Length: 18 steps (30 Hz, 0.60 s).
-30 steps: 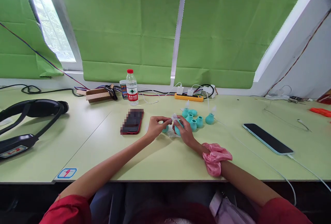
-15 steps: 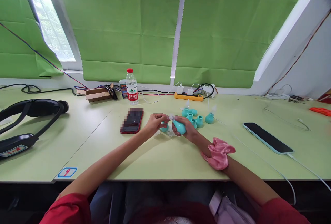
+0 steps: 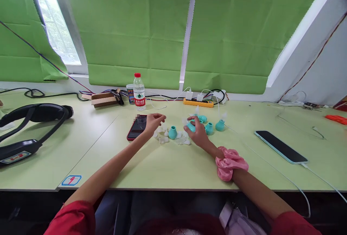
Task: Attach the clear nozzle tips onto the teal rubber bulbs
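Observation:
My right hand (image 3: 198, 133) curls around a turquoise squeeze bulb (image 3: 191, 127), which lies on its side with a pale tip towards the left. My left hand (image 3: 154, 123) is above the edge of a red-cased phone (image 3: 135, 131), thumb and fingertips pinched together. Whether anything small is in that pinch cannot be made out. Between my hands an open-necked turquoise bulb (image 3: 172, 132) stands upright among clear and white plastic pieces (image 3: 183, 139). Behind my right hand are several more bulbs (image 3: 209, 128); one at the right, a tipped bulb (image 3: 220, 125), carries a clear nozzle.
A water bottle (image 3: 139, 93), a patterned cup (image 3: 130, 94) and an open cardboard box (image 3: 104, 99) stand at the back. Behind the bulbs lies an orange power strip (image 3: 198, 102). A charging phone (image 3: 280, 147) is at right, a black headset (image 3: 34, 128) at left.
My hands have come apart: the left moved left towards the red-cased phone, the right moved slightly right and up with its bulb. The upright bulb between them now shows fully.

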Each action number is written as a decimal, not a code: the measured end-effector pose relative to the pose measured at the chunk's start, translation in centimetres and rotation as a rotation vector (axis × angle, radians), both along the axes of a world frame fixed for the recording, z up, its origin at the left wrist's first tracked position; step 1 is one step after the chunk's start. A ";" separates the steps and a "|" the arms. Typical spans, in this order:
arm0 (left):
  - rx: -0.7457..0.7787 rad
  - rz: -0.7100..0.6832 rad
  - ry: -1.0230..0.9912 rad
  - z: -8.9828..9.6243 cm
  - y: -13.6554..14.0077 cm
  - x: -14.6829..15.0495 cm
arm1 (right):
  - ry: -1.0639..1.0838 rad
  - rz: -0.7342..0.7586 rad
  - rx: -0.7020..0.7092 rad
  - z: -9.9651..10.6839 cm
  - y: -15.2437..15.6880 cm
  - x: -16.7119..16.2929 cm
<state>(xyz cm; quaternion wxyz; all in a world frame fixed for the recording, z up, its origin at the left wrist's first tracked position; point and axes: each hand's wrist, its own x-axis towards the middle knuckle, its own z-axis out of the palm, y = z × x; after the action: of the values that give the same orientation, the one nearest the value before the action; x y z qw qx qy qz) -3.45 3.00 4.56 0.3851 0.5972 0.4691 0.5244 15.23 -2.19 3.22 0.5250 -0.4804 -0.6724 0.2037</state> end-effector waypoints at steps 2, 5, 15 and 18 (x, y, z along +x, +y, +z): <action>0.169 0.064 0.307 -0.6 0.3 -0.2 | -0.224 -0.096 0.137 -0.4 -0.1 -0.1; 0.383 0.073 0.702 -1.2 0.2 -0.1 | -0.404 -0.116 0.157 -0.7 -0.1 -0.2; 0.462 -0.068 0.934 -1.3 0.4 0.1 | -0.440 -0.167 0.199 -1.0 -0.1 -0.3; 0.442 -0.083 0.883 -1.1 0.2 0.2 | -0.369 -0.147 0.237 -0.8 -0.3 -0.4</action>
<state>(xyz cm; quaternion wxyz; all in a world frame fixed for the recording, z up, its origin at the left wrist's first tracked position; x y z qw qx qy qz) -3.28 3.20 3.48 0.0344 0.8479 0.4408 0.2925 14.85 -2.47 2.43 0.4594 -0.4920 -0.7395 -0.0066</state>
